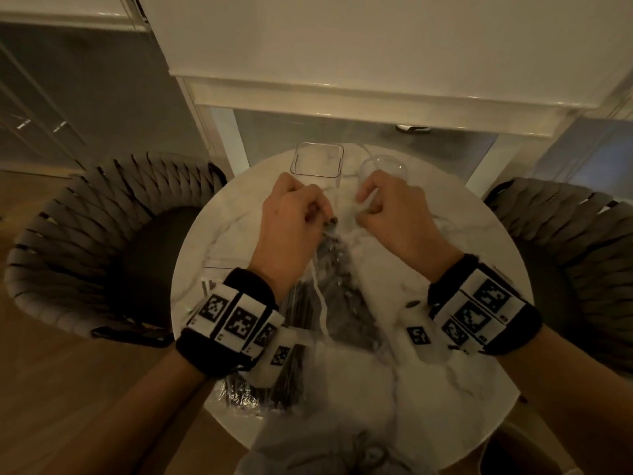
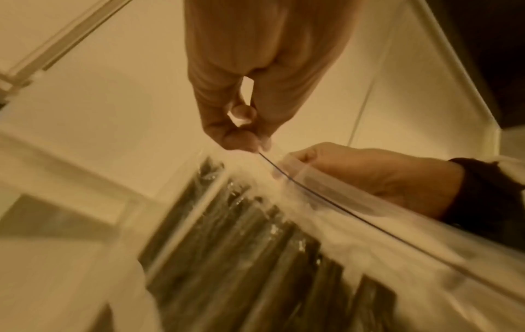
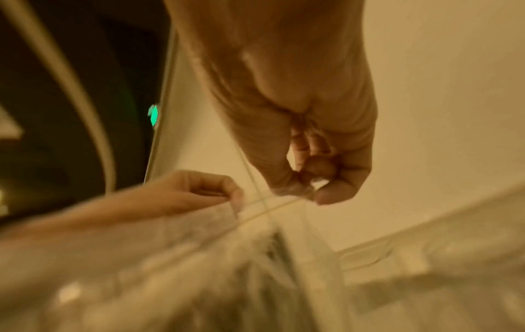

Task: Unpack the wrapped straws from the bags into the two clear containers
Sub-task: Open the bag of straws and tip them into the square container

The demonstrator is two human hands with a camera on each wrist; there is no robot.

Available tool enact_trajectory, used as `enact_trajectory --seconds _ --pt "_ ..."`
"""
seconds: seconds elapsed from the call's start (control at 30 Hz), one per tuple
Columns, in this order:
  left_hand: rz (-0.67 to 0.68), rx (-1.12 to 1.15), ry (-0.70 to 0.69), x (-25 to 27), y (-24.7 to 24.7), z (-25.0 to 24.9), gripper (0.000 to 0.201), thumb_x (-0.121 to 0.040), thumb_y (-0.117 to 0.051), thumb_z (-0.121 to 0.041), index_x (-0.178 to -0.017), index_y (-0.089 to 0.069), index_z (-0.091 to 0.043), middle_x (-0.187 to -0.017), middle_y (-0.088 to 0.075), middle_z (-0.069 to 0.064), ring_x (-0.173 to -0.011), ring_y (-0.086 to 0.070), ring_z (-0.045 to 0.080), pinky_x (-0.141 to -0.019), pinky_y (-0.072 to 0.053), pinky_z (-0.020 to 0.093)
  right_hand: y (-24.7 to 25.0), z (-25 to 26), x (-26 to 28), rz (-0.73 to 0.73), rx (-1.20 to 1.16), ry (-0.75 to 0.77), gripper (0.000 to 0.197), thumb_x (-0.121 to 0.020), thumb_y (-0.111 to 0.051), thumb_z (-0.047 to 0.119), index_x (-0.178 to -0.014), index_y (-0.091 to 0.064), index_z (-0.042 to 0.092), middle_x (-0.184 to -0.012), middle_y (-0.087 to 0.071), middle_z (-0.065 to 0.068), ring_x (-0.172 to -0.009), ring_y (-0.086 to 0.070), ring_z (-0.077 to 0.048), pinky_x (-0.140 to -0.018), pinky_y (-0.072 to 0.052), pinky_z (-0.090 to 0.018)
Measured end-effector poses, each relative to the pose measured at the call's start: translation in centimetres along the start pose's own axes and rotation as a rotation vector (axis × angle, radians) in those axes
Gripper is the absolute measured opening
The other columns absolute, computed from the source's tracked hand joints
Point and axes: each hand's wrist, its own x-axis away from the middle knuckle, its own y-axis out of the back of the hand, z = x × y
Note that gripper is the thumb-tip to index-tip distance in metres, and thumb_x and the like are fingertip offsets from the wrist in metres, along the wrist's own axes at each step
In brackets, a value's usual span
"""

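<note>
A clear plastic bag (image 1: pixel 337 286) full of dark wrapped straws (image 2: pixel 241 235) is held up over the round marble table (image 1: pixel 428 389). My left hand (image 1: pixel 294 214) pinches the left edge of the bag's top opening, and my right hand (image 1: pixel 387 207) pinches the right edge. Both pinches show close up: left hand (image 2: pixel 244 134), right hand (image 3: pixel 315 188). A square clear container (image 1: pixel 317 159) and a round clear container (image 1: pixel 383 166) stand just beyond my hands; nothing shows inside them. A second bag of dark straws (image 1: pixel 267 389) lies under my left wrist.
Woven chairs stand to the left (image 1: pixel 96 241) and right (image 1: pixel 575 241) of the table. A white table or counter (image 1: pixel 359 94) rises right behind the containers. My lap (image 1: pixel 325 447) is at the table's near edge. A wooden floor lies around it.
</note>
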Motion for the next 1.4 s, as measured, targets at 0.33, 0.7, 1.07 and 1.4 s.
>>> enact_trajectory --seconds 0.33,0.7,1.07,1.4 --pt "0.193 -0.261 -0.048 0.0 1.4 0.4 0.053 -0.078 -0.055 0.006 -0.127 -0.052 -0.013 -0.137 -0.038 0.001 -0.087 -0.054 0.019 -0.062 -0.043 0.026 -1.9 -0.5 0.3 0.226 0.121 0.037 0.050 -0.075 -0.072 0.015 -0.119 -0.049 0.008 -0.091 -0.059 -0.006 -0.077 -0.058 -0.021 -0.062 -0.041 -0.026" --pt "0.414 -0.006 0.338 1.1 2.9 5.7 0.081 -0.077 -0.071 -0.008 -0.144 -0.028 -0.023 -0.144 -0.019 0.000 -0.121 -0.038 0.024 -0.084 -0.052 0.024 1.3 -2.9 -0.4 0.281 0.200 -0.156 0.015 -0.085 -0.056 0.004 -0.092 -0.065 0.015 -0.076 -0.063 -0.007 -0.053 -0.055 -0.014 -0.042 -0.049 -0.016" --pt "0.285 0.936 0.741 1.3 1.3 5.0 0.059 -0.078 -0.040 0.023 -0.129 -0.052 -0.004 -0.085 -0.061 0.007 -0.076 -0.060 0.014 -0.076 -0.058 0.033 2.2 -5.7 0.9 0.247 -0.227 -0.292 0.017 -0.091 -0.050 -0.004 -0.098 -0.063 0.003 -0.077 -0.065 -0.015 -0.050 -0.067 -0.010 -0.049 -0.058 -0.021" --pt "0.618 0.216 0.283 2.2 0.1 6.9 0.107 -0.043 -0.076 -0.044 -0.133 -0.019 -0.052 -0.127 -0.044 -0.001 -0.109 -0.047 0.030 -0.093 -0.045 0.046 -1.7 -8.0 1.9 0.077 -0.520 -0.582 0.022 -0.092 -0.044 -0.001 -0.081 -0.060 0.008 -0.074 -0.061 -0.012 -0.061 -0.063 -0.020 -0.059 -0.057 -0.032"
